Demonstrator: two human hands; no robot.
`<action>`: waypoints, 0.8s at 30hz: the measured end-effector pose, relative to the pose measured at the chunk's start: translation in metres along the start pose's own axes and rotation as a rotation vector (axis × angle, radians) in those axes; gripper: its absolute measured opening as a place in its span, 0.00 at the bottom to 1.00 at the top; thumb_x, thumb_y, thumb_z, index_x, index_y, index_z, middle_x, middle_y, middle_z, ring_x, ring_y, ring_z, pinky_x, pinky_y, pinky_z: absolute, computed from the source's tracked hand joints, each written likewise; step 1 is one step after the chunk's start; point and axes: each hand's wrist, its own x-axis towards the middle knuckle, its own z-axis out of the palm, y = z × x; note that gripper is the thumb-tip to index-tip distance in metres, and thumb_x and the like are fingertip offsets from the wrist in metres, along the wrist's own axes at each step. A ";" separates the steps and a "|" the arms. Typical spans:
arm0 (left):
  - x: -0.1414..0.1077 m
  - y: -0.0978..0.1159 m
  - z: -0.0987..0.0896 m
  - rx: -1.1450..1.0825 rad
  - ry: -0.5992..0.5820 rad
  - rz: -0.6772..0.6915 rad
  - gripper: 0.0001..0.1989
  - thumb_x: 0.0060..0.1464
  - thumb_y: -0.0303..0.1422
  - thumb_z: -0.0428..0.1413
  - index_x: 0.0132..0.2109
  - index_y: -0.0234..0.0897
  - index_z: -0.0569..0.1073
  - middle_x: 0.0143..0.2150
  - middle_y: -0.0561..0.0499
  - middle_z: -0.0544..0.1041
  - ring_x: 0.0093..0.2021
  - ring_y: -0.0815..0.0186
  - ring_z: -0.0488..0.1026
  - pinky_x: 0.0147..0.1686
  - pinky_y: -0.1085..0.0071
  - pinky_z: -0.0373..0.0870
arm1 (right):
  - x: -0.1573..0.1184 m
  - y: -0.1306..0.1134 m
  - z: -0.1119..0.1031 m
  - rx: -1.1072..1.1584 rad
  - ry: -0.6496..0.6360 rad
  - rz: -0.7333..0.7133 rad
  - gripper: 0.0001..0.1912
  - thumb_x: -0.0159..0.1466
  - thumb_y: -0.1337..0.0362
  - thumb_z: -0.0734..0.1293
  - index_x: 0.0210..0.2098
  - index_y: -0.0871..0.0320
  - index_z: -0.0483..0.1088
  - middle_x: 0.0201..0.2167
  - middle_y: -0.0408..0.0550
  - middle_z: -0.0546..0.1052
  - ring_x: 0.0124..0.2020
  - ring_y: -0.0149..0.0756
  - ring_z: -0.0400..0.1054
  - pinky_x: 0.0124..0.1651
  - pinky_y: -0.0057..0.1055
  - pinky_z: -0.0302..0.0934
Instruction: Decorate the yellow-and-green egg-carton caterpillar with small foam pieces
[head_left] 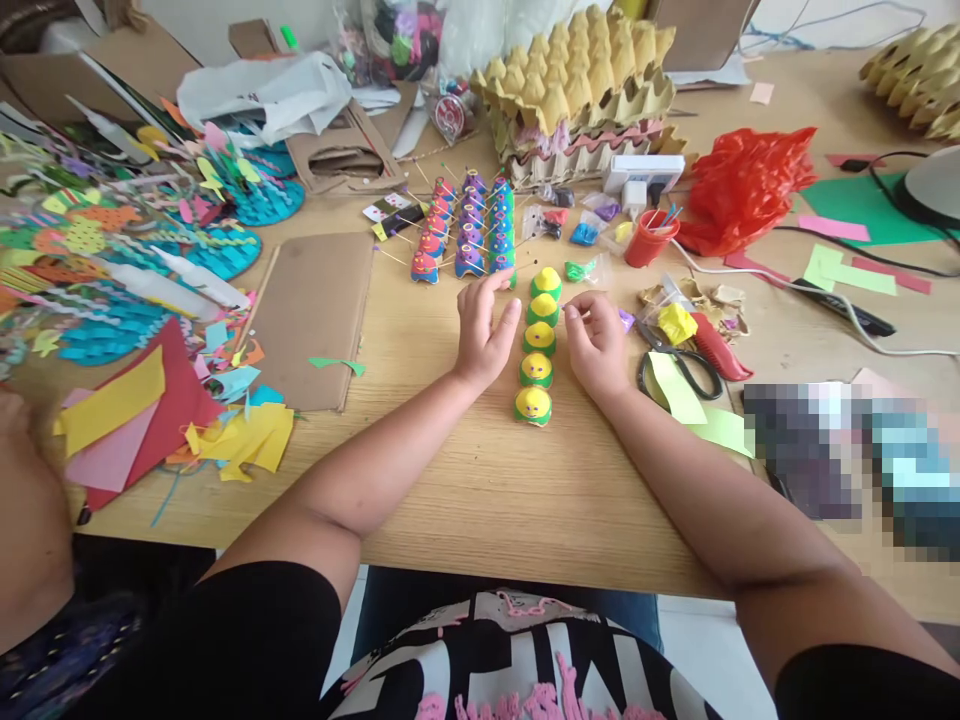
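Observation:
A yellow-and-green row of egg-carton cups (536,370), made like a caterpillar, stands lengthwise on the table, with a small drawn face on the nearest cup. My left hand (484,330) is just left of its far half, index finger stretched out and thumb apart, holding nothing I can see. On the other side, my right hand (598,345) is closed in a pinch close to the second cup from the far end. Whatever lies between those fingertips is too small to name. Beyond my left hand stand finished-looking blue-and-red (426,265), purple (470,258) and green-and-blue caterpillars (501,230).
Stacked egg trays (570,80) rise at the back. A red cup (651,240) with sticks, a red plastic bag (742,190) and scissors (705,375) lie right. Cardboard (307,310), paper scraps (255,440) and glue bottles (161,290) are left, beside another person's arm (30,520).

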 end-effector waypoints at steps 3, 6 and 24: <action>-0.001 -0.002 0.003 0.036 0.025 -0.021 0.24 0.77 0.52 0.46 0.67 0.44 0.70 0.61 0.44 0.80 0.62 0.60 0.75 0.68 0.60 0.66 | 0.000 0.000 0.002 -0.031 0.034 -0.033 0.09 0.74 0.58 0.64 0.37 0.52 0.69 0.38 0.48 0.76 0.43 0.42 0.71 0.49 0.43 0.66; -0.001 -0.003 0.005 0.072 0.021 -0.033 0.27 0.77 0.53 0.44 0.67 0.40 0.70 0.62 0.41 0.79 0.64 0.59 0.74 0.69 0.59 0.66 | -0.001 -0.003 0.004 -0.067 0.040 -0.030 0.10 0.74 0.56 0.64 0.38 0.52 0.69 0.42 0.52 0.77 0.48 0.46 0.71 0.56 0.48 0.66; 0.003 -0.007 0.015 0.266 -0.035 -0.050 0.45 0.71 0.63 0.34 0.70 0.30 0.70 0.70 0.31 0.74 0.74 0.48 0.68 0.80 0.50 0.56 | -0.001 -0.015 0.009 -0.328 -0.083 0.109 0.15 0.77 0.59 0.56 0.46 0.58 0.72 0.58 0.66 0.78 0.60 0.52 0.68 0.70 0.51 0.61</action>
